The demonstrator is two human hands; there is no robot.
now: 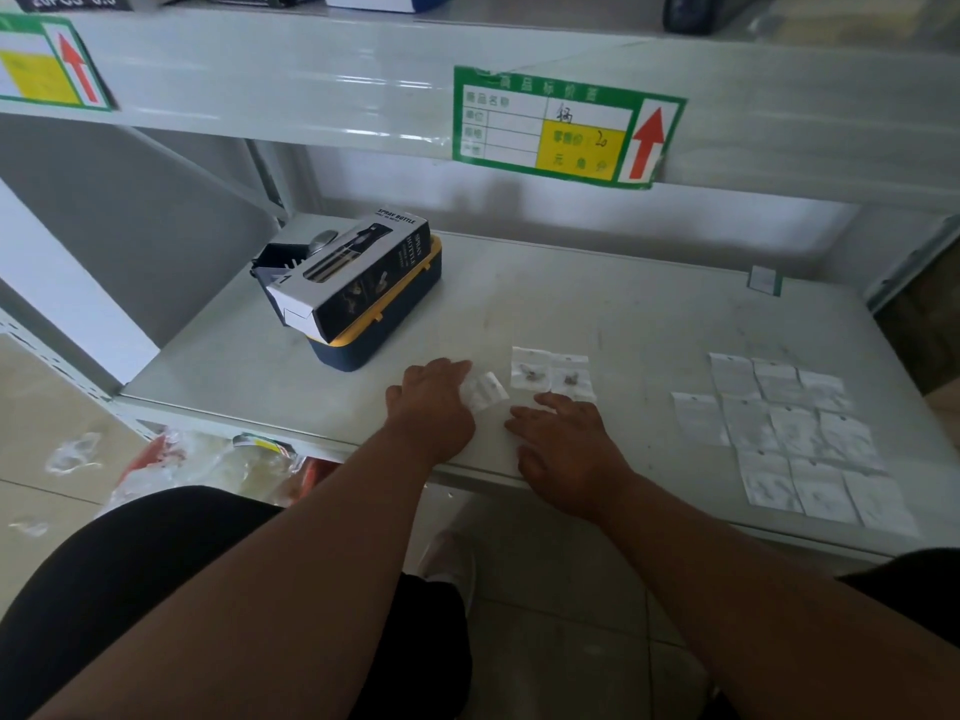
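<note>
Observation: the work in hand is the laying out of small clear packets on the white shelf [597, 304].

The left hand [431, 402] rests near the front edge of the shelf and pinches one packet [485, 391] by its left end. The rest of the packet projects to the right, clear of the hand. It is blurred, so its contents and exact outline cannot be read.

The right hand [569, 439] lies palm down on the shelf just right of the held packet. Its fingers [524, 423] are straight, spread and hold nothing.

Key relation: a pair of packets [550, 374] lies side by side, flat, just beyond the right hand and to the right of the held packet. The free end of the held packet points toward that pair, near its left edge but apart from it. The left hand is the one placed to set the packet down; a short travel forward and to the right would bring it alongside the pair, on the left.

Other items: a grid of laid-out packets [789, 439] sits well apart at the right end of the shelf. A spray bottle carton [353, 272] lies atop a blue and yellow case [384, 324] at the left rear.

Risk, as judged: the flat right hand sits close to the pair and could shift it.
</note>
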